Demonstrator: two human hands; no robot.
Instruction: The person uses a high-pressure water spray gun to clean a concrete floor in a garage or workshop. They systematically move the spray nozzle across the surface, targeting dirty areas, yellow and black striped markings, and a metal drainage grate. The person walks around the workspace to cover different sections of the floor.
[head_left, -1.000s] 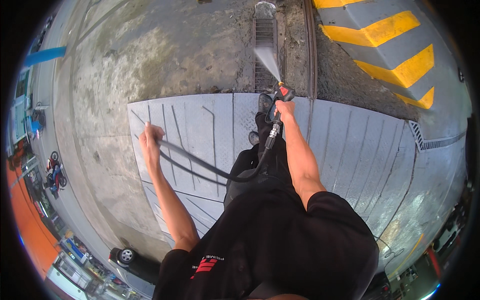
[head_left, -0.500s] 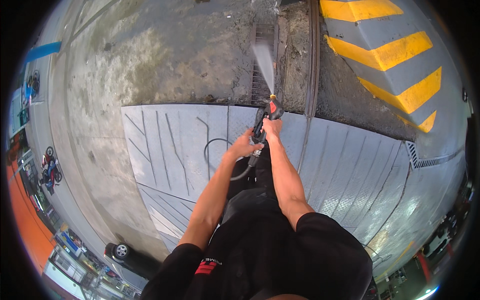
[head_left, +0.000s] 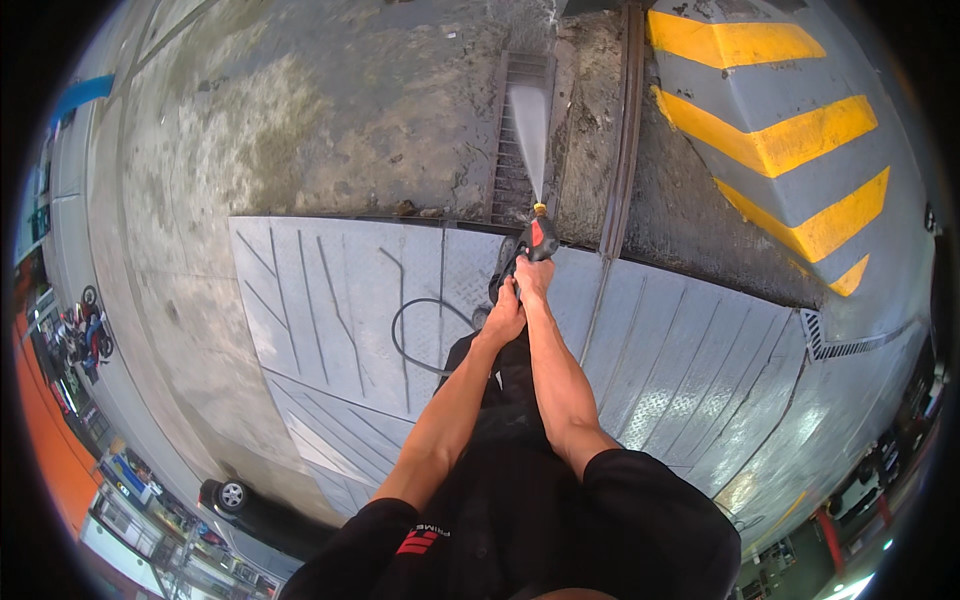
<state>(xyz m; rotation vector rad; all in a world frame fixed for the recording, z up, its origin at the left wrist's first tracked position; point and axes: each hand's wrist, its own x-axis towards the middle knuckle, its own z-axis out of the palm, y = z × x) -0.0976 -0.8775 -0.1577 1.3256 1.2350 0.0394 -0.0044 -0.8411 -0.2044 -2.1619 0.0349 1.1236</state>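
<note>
Both my hands are on a black pressure washer gun (head_left: pixel 538 240) with a red panel and a yellow nozzle tip. My right hand (head_left: pixel 534 277) is closed round its rear part. Just below and to the left, my left hand (head_left: pixel 504 316) is wrapped round the lower grip, partly hiding it. From the nozzle a fan of white water spray (head_left: pixel 530 130) shoots away from me onto a rusty drain grate (head_left: pixel 505 175) set in the floor. A dark hose (head_left: pixel 396 330) loops out on the left of my hands; its joint with the gun is hidden.
Under me lies a grey metal plate ramp (head_left: pixel 340 300) with raised ribs. Wet, stained concrete (head_left: pixel 330 130) spreads ahead and left. On the right rises a grey curb with yellow stripes (head_left: pixel 770 140). A motorcycle (head_left: pixel 90 330) and a dark car (head_left: pixel 250 515) stand at the left.
My left hand has closed in from the gun's lower end and hose joint to a firm wrap on the grip, nearer my right hand. The spray continues, falling on the grate.
</note>
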